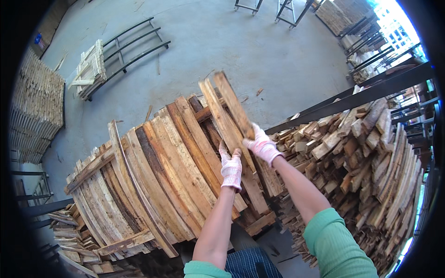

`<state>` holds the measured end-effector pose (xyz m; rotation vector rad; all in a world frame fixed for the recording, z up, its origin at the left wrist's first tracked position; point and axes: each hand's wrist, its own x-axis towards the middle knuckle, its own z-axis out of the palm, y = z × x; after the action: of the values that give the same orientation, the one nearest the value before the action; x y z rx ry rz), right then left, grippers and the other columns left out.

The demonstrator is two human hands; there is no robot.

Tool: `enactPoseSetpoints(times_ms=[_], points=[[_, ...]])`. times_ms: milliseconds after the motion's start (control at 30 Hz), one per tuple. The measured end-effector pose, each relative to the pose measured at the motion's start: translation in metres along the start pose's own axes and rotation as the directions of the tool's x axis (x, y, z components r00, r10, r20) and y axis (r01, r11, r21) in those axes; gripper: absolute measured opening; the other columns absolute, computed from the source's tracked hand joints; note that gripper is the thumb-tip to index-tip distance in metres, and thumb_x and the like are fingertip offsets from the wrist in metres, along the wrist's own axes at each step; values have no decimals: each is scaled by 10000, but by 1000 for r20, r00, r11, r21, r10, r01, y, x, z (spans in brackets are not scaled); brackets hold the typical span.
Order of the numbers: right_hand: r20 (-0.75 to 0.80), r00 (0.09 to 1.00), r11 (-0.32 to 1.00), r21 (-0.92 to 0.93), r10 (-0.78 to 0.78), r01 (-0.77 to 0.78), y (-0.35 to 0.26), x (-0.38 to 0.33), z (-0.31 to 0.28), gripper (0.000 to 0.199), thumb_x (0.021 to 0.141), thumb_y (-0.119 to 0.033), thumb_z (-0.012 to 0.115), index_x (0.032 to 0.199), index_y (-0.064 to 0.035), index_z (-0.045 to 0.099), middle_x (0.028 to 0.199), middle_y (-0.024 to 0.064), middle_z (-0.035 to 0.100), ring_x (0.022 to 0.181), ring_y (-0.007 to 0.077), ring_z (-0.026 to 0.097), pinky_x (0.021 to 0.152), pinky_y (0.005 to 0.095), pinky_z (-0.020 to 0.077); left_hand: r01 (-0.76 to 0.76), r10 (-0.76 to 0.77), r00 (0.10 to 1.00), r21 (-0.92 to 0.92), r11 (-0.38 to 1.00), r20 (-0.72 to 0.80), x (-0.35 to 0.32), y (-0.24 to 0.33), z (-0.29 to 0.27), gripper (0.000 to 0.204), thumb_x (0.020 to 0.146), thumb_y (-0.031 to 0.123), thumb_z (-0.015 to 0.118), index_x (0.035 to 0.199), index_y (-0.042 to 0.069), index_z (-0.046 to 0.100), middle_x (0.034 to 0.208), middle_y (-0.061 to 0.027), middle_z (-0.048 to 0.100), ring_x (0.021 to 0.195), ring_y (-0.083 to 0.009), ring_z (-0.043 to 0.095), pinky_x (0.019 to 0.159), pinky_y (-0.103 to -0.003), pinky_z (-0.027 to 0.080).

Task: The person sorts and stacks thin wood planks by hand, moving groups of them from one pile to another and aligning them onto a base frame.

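Grey floor (287, 55) spreads ahead of both grips, with a dark rail (389, 87) slanting off to the right of them and a woodpile (357, 171) beyond and below it. My right grip (262, 145) is closed round the near end of the brown board (233, 103), which points ahead and leftward from it, a little blurred. My left grip (231, 169) lies just to its left and nearer me, fingers (224, 151) against the pale board (218, 112); I cannot tell whether it is clamped there or only resting. Further left of it, a row (171, 143) of boards lies side by side.

Held by one end, the brown board probably tips easily, so I would squeeze firmly and bring the left grip under its middle before lowering it. Wherever it goes down, I would lay it flat, lifting rather than dragging, since rough edges could snag the gloves (266, 149), and draw every finger clear of the seams before releasing.
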<state>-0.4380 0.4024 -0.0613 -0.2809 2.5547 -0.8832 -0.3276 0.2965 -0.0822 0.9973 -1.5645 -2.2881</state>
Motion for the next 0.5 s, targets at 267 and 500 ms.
enactPoseSetpoints(times_ms=[267, 500], points=[[27, 949, 950, -27, 313, -312, 22, 8, -39, 583, 835, -219, 732, 1329, -7, 506, 1323, 217, 532, 1060, 337, 636, 940, 418, 521, -222, 419, 908, 852, 475, 3, -18, -12, 26, 687, 889, 55, 633, 1513, 76, 348, 1380, -284, 441, 1229, -432, 502, 1066, -474, 420], [-176, 967, 976, -83, 183, -200, 3, 7, -89, 713, 844, -262, 715, 1433, -23, 391, 1305, 250, 514, 1164, 385, 592, 985, 414, 510, -753, 389, 571, 650, -104, 723, 30, 23, 22, 185, 808, 195, 701, 956, 93, 656, 1064, -108, 627, 1129, -299, 593, 1077, -532, 405]])
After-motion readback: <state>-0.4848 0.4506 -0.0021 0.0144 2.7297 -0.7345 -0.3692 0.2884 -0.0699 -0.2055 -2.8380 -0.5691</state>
